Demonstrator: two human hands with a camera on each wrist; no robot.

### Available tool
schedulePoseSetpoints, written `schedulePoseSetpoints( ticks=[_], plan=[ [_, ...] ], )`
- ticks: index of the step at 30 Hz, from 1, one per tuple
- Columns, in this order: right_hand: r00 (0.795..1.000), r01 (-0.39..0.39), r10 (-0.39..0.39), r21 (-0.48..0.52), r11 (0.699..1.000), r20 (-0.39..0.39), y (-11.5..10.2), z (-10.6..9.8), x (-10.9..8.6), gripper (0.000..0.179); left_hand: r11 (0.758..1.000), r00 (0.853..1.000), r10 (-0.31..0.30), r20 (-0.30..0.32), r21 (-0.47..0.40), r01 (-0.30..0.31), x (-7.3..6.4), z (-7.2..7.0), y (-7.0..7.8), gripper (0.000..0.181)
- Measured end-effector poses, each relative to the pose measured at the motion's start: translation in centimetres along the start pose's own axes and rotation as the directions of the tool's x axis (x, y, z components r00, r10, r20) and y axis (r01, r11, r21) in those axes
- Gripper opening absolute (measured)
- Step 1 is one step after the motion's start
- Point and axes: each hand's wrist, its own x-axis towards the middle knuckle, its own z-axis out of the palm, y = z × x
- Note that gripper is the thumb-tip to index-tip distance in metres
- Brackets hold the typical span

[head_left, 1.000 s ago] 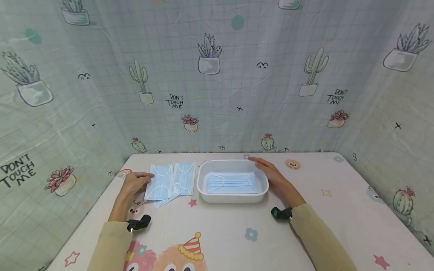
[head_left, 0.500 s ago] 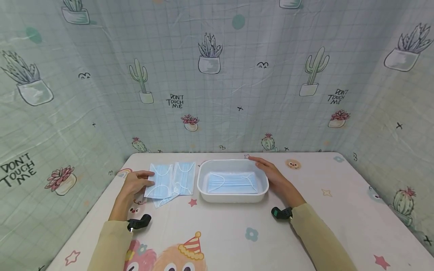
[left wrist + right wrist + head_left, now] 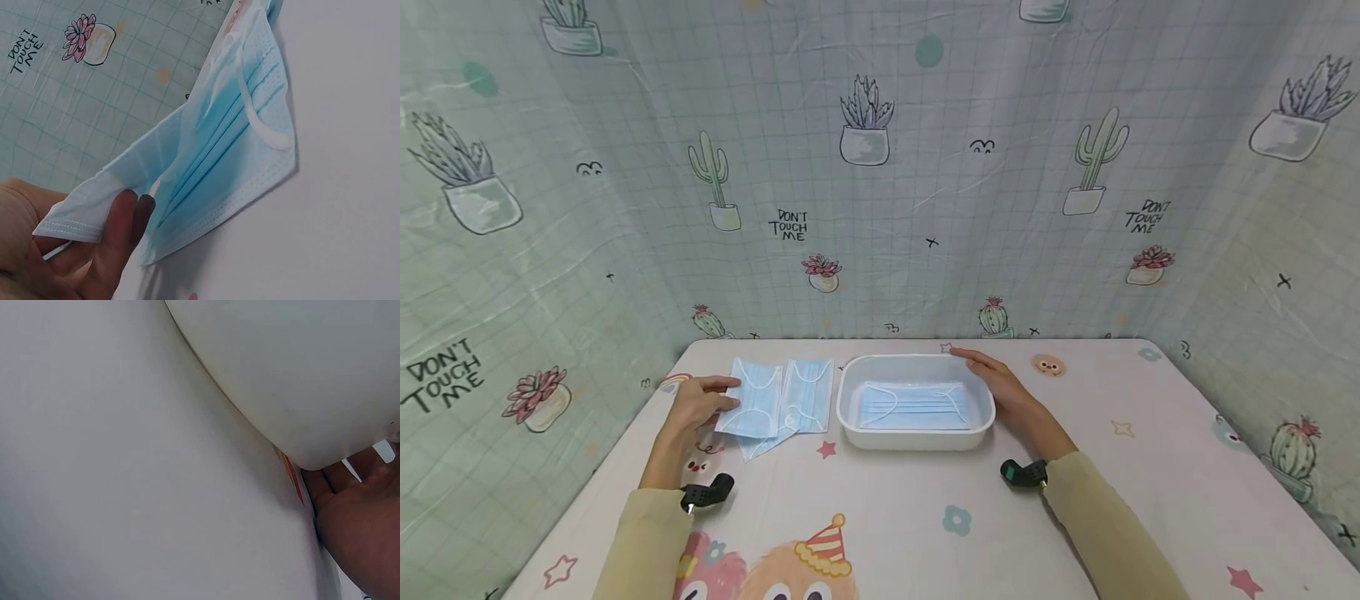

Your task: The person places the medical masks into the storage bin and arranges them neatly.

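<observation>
My left hand [image 3: 694,406] pinches the left edge of a light blue pleated face mask [image 3: 752,407]. In the left wrist view that mask [image 3: 140,156] tilts up off the tabletop between thumb and fingers. Under and beside it lies another blue face mask [image 3: 812,385], white ear loops showing. A white plastic tub [image 3: 917,439] stands to the right, with a face mask [image 3: 913,407] lying flat inside. My right hand [image 3: 1006,390] rests along the tub's right side, fingers extended toward its back corner. The right wrist view shows this hand [image 3: 369,525] against the tub's outer wall [image 3: 300,375].
A white cloth with cartoon prints covers the table [image 3: 895,542]. Behind and at both sides hangs a grey-green curtain [image 3: 880,250] printed with cacti. Dark wrist cameras sit on both wrists, close above the table.
My left fingers have closed on the near mask's edge, and its left side has risen and shifted slightly left. The right hand and tub have stayed in place.
</observation>
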Motion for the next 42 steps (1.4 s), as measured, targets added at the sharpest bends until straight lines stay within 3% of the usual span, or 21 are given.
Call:
schedulePoseSetpoints(
  ticks=[9, 33, 42],
  plan=[
    [0.999, -0.029, 0.029, -0.009, 1.000, -0.018, 0.1, -0.1, 0.1, 0.042, 0.999, 0.999, 0.038, -0.030, -0.014, -0.039, -0.2, -0.1, 0.7, 0.051],
    [1.000, -0.006, 0.006, -0.005, 1.000, 0.002, 0.0, -0.1, -0.1, 0.043, 0.976, 0.977, 0.207, -0.055, -0.056, -0.210, -2.7, 0.5, 5.7, 0.047],
    [1.000, 0.017, -0.017, -0.013, 1.000, 0.022, -0.1, -0.2, -0.3, 0.044, 0.971, 0.972, 0.230, -0.052, -0.061, -0.233, -3.5, 1.1, 7.3, 0.046]
  ],
)
